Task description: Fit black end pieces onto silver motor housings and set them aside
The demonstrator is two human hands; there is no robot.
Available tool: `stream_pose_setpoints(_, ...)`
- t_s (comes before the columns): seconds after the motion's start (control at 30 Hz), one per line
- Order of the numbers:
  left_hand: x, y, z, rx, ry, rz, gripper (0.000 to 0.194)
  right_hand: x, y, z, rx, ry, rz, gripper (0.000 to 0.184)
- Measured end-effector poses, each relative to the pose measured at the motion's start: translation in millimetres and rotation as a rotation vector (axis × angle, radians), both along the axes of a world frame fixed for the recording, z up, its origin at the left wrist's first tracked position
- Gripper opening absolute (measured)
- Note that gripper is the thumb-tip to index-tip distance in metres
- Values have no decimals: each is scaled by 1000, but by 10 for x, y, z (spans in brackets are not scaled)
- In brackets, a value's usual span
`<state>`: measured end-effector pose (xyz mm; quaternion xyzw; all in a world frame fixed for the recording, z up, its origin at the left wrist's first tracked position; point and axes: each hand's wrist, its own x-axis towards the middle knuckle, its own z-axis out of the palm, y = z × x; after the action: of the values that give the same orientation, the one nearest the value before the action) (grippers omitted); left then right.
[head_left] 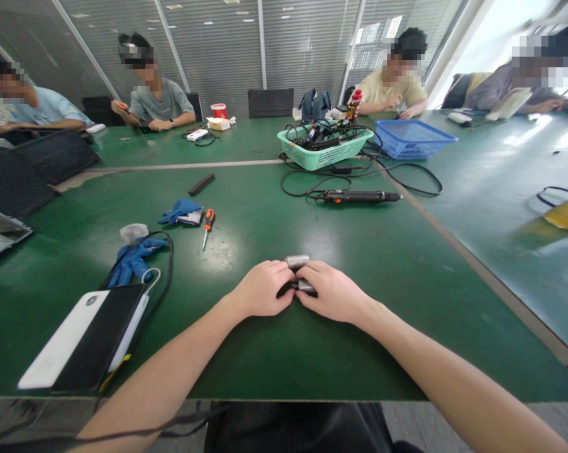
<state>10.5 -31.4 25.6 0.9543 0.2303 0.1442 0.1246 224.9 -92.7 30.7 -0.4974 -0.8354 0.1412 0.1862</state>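
Observation:
Both my hands meet low over the green table, in front of my body. My left hand is closed around a small black part, most of it covered by the fingers. A small silver metal cylinder shows beneath the fingers of my right hand, which is closed on it. The black part and this cylinder meet end to end between the hands; whether they are joined I cannot tell. Just beyond my fingertips is another silver cylinder, lying on its side.
An orange-handled screwdriver, blue gloves and a white-and-black notebook lie to the left. Farther off are a black electric screwdriver, a green basket of cables and tools, and a blue basket. Several people sit around the table.

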Motion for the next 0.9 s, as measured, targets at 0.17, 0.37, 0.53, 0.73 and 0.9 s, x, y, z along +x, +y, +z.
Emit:
stream_pose_setpoints(0.17, -3, -8, -6, -4, -13, -10, 13, -9, -21, 22, 11, -40, 2, 15)
stream_pose_setpoints(0.37, -1, -19, -37, 6, -32, -4, 11, -23, -37, 29, 40, -67, 2, 19)
stream_pose_setpoints(0.53, -15, -18, -36, 12, -42, 10, 9, -35, -37, 12, 46, -36, 16, 20)
stream_pose_setpoints(0.73, -30, -22, -45, 16, -38, 20, 9, -53, -23, -43, 54, -27, 32, 18)
stream_pose_setpoints(0.9, -22, -24, -57, 28, -33, 27, 8, -59, -26, -40, 54, -17, 36, 15)
